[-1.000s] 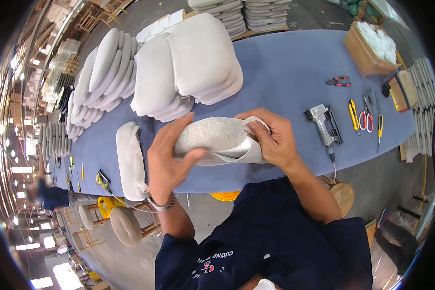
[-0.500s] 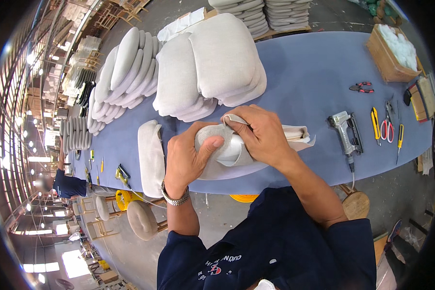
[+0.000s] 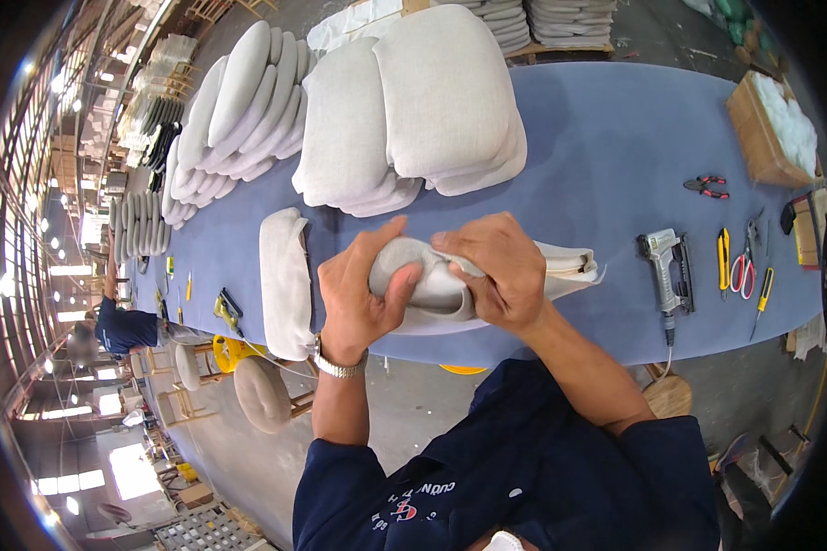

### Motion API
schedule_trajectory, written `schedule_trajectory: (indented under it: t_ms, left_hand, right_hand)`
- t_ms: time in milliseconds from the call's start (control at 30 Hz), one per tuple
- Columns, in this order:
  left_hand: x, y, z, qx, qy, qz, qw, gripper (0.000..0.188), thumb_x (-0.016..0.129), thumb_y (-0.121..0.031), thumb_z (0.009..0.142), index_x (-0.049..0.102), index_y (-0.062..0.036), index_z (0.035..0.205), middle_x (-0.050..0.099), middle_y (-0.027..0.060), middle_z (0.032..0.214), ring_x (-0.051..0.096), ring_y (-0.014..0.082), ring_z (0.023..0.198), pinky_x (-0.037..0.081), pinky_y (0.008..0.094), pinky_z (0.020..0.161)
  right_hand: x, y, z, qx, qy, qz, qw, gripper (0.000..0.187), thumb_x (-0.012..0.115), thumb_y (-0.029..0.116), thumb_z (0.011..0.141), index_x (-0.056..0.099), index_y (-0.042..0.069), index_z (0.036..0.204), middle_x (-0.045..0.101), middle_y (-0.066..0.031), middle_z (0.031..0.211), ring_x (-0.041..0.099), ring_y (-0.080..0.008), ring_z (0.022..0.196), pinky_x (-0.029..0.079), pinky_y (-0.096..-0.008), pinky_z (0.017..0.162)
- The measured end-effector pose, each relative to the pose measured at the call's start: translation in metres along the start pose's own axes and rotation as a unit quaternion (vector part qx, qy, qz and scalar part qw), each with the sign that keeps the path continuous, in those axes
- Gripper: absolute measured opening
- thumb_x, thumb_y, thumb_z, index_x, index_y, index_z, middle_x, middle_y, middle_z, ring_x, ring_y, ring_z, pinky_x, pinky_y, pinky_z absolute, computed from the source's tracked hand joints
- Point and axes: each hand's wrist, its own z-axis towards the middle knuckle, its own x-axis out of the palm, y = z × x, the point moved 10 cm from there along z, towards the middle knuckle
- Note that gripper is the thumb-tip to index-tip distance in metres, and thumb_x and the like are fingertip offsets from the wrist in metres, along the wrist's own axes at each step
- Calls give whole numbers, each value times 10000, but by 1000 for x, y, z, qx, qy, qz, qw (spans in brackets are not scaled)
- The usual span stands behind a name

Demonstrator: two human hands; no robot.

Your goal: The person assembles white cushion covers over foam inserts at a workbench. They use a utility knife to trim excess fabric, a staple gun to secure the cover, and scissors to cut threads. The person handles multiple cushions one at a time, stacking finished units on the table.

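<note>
Just over the near side of the blue table, both my hands work on one end of a light grey fabric-covered cushion piece (image 3: 441, 296) with white filling showing. My left hand (image 3: 354, 294) wraps around the rounded end, thumb pressed on the cloth. From the other side my right hand (image 3: 501, 271) pinches the folded fabric edge between thumb and fingers. The cover's other end (image 3: 570, 264) sticks out past my right hand, its edges parted. Left of my hands lies another long grey padded piece (image 3: 285, 285), apart from them.
Grey cushions (image 3: 450, 101) are stacked behind my hands, with another pile (image 3: 234, 119) to the left. On the right lie a staple gun (image 3: 660, 262) with a hose, pliers (image 3: 706, 186), a yellow cutter (image 3: 723, 262) and scissors (image 3: 744, 275). A box of white stuffing (image 3: 753, 138) stands beyond.
My right hand has come down and pulled the raised fabric flap over the end. Less white filling shows. The whole view has shifted slightly.
</note>
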Motion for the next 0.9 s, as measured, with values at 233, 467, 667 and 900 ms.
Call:
schedule_trajectory:
  t_ms: [233,467,667,900]
  left_hand:
    - [-5,-1,-6,52,-36,13,998,528,558,-431,999,689,48,1179,731,158,864,719,282,760,548,357,703]
    - [-1,-1,-14,21,-169,-65,983,638,320,-441,1088,723,50,1035,709,151,777,693,257,734,528,361,722]
    - [88,6,71,-12,-97,-274,957,530,324,-264,1109,747,37,1005,710,131,818,650,204,773,507,329,784]
    - [369,23,81,-292,134,-560,763,638,456,-508,1077,771,22,915,690,57,736,614,126,643,504,282,619]
  right_hand:
    - [0,-14,-4,100,59,69,991,175,742,127,898,733,14,1031,733,-109,942,667,-290,849,498,-368,786]
    - [-14,-35,-53,226,190,52,954,223,720,134,842,683,48,1044,637,-158,815,625,-362,746,499,-397,687]
    - [-65,-48,-58,357,80,60,929,278,543,152,980,701,-3,1148,746,-188,947,716,-224,826,537,-357,776]
    - [-161,-132,-129,511,-103,-94,848,341,526,216,1032,689,-59,1151,747,-143,957,648,-145,885,509,-338,804]
